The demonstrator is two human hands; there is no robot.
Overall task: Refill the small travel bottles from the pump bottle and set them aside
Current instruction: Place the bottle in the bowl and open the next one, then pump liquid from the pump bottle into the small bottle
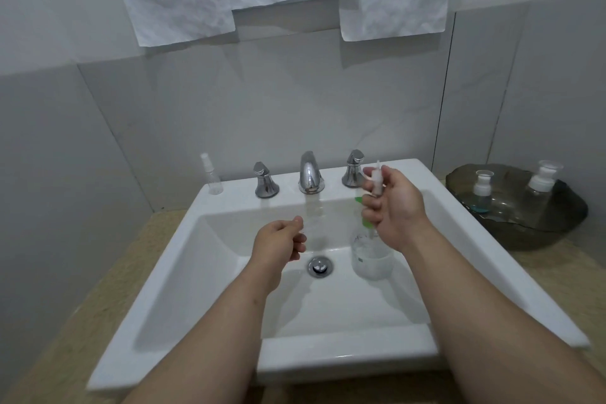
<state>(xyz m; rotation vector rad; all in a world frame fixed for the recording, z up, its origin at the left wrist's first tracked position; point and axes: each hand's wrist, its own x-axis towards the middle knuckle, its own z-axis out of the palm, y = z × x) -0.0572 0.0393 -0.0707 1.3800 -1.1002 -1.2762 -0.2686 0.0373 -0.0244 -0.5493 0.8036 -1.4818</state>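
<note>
My right hand (395, 208) is over the basin's right side, shut on a small white spray top (377, 181) with its thin tube. Right below it a clear pump bottle (370, 259) with a green pump stands in the sink, its top hidden by my fingers. My left hand (280, 241) is above the drain with its fingers pinched on a faint, clear travel bottle body (313, 223) that is hard to make out. Another small clear spray bottle (211, 178) stands upright on the sink's back left corner.
The white sink (229, 331) has a chrome faucet (310, 174) between two handles and a drain (319, 266). A dark glass bowl (564, 226) on the counter at right holds a bottle with blue liquid (482, 192) and a clear one (541, 188).
</note>
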